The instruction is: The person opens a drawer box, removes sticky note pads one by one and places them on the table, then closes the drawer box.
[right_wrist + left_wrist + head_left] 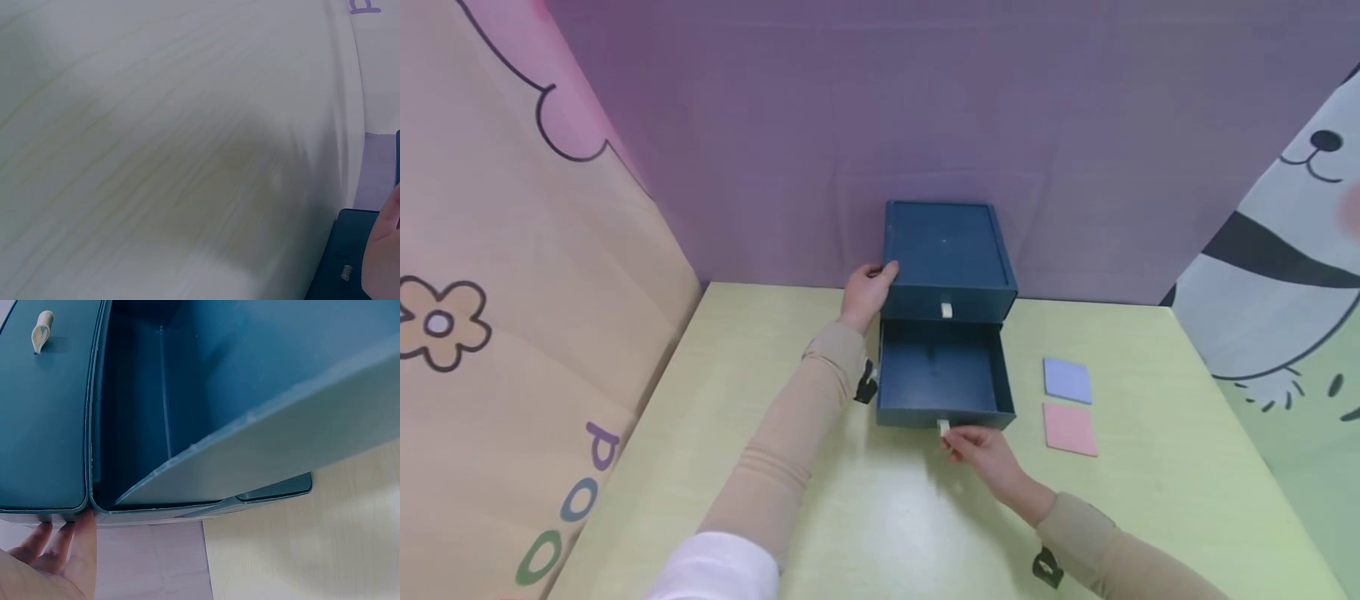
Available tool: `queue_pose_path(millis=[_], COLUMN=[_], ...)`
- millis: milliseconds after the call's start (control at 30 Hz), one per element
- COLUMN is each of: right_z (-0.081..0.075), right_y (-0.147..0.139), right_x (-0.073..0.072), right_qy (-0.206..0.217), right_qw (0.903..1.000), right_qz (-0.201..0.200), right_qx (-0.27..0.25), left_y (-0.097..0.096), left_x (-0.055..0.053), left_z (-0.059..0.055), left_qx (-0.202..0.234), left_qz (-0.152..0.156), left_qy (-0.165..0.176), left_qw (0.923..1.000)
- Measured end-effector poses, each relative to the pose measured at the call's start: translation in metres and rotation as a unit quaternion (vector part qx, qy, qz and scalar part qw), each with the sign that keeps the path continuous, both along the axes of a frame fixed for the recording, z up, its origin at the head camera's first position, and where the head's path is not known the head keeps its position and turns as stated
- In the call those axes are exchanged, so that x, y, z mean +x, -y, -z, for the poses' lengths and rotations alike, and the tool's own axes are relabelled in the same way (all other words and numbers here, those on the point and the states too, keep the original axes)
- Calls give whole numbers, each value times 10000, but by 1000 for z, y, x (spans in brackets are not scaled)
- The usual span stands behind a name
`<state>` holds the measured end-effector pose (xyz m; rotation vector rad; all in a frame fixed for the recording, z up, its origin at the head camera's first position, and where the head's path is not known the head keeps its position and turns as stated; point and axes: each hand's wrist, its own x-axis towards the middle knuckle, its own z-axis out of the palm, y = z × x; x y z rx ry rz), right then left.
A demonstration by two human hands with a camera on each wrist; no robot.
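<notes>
A dark blue drawer unit (947, 242) stands at the back of the table. Its upper drawer front (47, 425) is closed and bears a pale pull tab (946, 311). Below it, the lower drawer (936, 371) is pulled out, with a bare inside. My left hand (867, 293) presses the unit's left side at upper-drawer height, thumb at the top edge; several fairly straight fingers (80, 550) touch that side in the left wrist view. My right hand (988, 454) pinches the lower drawer's pull tab (943, 427); the right wrist view catches only part of this hand (382, 256).
To the right of the drawer lie a lavender square (1067, 381) and a pink square (1070, 429) on the pale table (1165, 467). A purple cloth (760, 150) hangs right behind the unit. Printed cloths stand along both sides.
</notes>
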<state>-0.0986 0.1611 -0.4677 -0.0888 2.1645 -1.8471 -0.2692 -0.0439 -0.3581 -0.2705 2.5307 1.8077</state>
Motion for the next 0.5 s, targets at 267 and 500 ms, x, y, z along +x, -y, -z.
queue_pose_path(millis=[267,500], right_z=[1,-2], right_y=[0,3], right_x=[-5,-10], right_qy=[-90,-28], right_qw=[9999,9998], right_qz=[63,206], right_qx=[-79,38], left_y=[1,0], left_x=[0,1], left_z=[0,0], left_qx=[-4,17], left_qz=[-18,-12], left_qy=[43,4], left_qw=[10000,10000])
